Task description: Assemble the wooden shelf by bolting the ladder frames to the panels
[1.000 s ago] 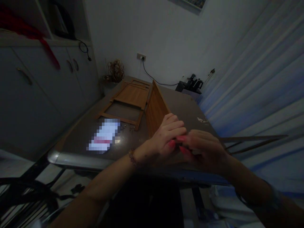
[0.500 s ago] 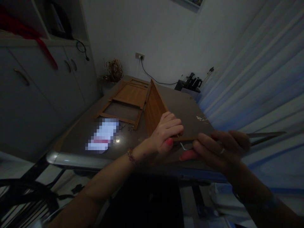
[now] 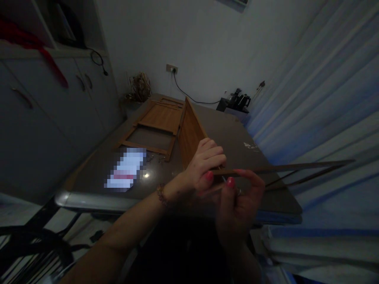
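My left hand (image 3: pixel 209 159) is wrapped round the near corner where an upright wooden panel (image 3: pixel 192 130) meets a narrow wooden frame (image 3: pixel 302 166) that reaches off to the right. Just beside that corner, my right hand (image 3: pixel 241 203) pinches a small bent metal hex key (image 3: pixel 224 179) between thumb and index finger. Most of the key is hidden by the thumb, and the joint where its tip points is covered by my left hand. A flat wooden panel assembly (image 3: pixel 162 117) with an open lower section lies on the table, left of the upright panel.
Small metal fasteners (image 3: pixel 151 158) lie near a pixelated bright rectangle (image 3: pixel 126 171) on the table (image 3: pixel 227 126). A black appliance (image 3: pixel 237 100) stands at the far right corner, dried plant material (image 3: pixel 140 86) at the far left. Curtains (image 3: pixel 334 98) hang on the right, cabinets (image 3: pixel 50 102) left.
My right hand has let go of the wooden frame and moved left and down, taking the hex key between thumb and index finger. My left hand keeps its hold on the corner.
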`<action>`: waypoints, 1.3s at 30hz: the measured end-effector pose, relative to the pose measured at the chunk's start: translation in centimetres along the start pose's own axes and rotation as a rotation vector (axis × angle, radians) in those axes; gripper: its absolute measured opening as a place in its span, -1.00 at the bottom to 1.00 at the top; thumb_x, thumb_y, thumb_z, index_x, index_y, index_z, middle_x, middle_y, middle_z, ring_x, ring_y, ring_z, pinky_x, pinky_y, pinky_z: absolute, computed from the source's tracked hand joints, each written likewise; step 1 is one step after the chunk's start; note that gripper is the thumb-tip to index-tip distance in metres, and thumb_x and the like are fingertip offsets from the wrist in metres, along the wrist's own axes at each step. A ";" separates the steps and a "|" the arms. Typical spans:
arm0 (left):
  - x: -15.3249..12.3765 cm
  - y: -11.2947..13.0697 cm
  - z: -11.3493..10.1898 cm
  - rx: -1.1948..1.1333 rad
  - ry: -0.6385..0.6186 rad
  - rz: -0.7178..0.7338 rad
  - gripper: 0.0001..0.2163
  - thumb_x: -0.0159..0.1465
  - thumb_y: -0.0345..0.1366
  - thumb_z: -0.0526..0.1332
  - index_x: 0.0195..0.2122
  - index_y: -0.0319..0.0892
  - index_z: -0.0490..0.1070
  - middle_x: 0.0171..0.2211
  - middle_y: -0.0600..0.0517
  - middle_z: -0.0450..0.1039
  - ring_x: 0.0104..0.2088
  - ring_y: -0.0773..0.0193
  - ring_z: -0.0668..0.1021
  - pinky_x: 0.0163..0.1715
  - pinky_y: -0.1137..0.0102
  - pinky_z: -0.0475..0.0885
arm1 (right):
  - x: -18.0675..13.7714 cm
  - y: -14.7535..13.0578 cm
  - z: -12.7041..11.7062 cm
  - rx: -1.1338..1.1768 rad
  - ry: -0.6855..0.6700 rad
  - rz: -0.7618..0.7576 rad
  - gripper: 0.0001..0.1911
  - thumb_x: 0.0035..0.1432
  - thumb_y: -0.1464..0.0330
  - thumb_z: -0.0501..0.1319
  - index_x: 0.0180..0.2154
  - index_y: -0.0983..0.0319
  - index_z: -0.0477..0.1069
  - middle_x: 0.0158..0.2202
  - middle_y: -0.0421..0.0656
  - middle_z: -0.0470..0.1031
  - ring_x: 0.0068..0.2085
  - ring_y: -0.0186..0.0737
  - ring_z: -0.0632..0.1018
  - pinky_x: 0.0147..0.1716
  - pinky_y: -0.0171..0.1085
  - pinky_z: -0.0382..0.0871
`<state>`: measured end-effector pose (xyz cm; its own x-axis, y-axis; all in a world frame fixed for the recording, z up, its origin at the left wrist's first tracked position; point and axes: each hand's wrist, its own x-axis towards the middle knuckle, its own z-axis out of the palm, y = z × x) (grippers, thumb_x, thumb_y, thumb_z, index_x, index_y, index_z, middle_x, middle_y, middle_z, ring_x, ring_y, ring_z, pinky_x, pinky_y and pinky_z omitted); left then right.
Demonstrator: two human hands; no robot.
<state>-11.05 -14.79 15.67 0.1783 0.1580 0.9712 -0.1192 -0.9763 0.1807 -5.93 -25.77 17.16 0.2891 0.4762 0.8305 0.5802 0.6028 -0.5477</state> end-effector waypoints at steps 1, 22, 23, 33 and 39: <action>0.0 0.0 0.0 -0.006 0.000 0.004 -0.43 0.30 0.10 -0.43 -0.52 -0.15 0.14 -0.57 0.08 0.15 -0.43 0.28 0.25 -0.23 0.22 0.21 | -0.2 -0.1 0.6 -0.001 0.067 -0.002 -0.74 0.27 0.53 0.03 -0.01 0.24 0.23 -0.39 -0.20 0.42 -0.64 -0.42 0.41 -0.71 -0.41 0.22; 0.0 0.3 -0.3 -0.018 -0.053 -0.036 -0.42 0.29 0.11 -0.46 -0.53 -0.15 0.13 -0.56 0.08 0.14 -0.44 0.27 0.24 -0.22 0.21 0.18 | 2.4 5.0 -5.5 -0.346 -0.455 -0.834 -0.72 0.10 0.53 0.28 -0.09 0.35 0.42 -0.28 -0.10 0.51 -0.18 -0.24 0.52 -0.09 -0.23 0.44; -0.1 0.3 -0.2 -0.021 -0.048 -0.042 -0.42 0.29 0.11 -0.46 -0.53 -0.15 0.13 -0.56 0.08 0.14 -0.44 0.27 0.24 -0.21 0.21 0.18 | 3.0 4.8 -5.8 -0.341 -0.513 -0.858 -0.71 0.11 0.54 0.28 -0.08 0.37 0.42 -0.27 -0.10 0.52 -0.17 -0.26 0.51 -0.06 -0.24 0.44; -0.2 0.2 0.0 -0.024 -0.012 -0.035 -0.43 0.29 0.12 -0.45 -0.53 -0.14 0.12 -0.57 0.08 0.15 -0.45 0.27 0.24 -0.23 0.21 0.18 | 6.7 3.5 -7.1 -0.361 -0.816 -1.017 -0.75 0.28 0.49 0.08 -0.04 0.36 0.41 -0.20 -0.09 0.54 -0.11 -0.27 0.52 -0.05 -0.22 0.48; -0.3 0.1 0.2 -0.003 0.009 -0.021 -0.41 0.28 0.11 -0.47 -0.53 -0.14 0.14 -0.57 0.07 0.17 -0.44 0.27 0.26 -0.23 0.20 0.21 | 5.8 2.9 -6.4 -0.339 -0.750 -0.881 -0.82 0.21 0.55 0.18 -0.13 0.34 0.44 -0.28 -0.15 0.55 -0.18 -0.32 0.53 -0.09 -0.26 0.46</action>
<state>-10.88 -14.96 15.39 0.1717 0.1799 0.9686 -0.1181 -0.9723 0.2015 2.35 -25.38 21.00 -0.7560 0.3074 0.5779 0.5590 0.7626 0.3255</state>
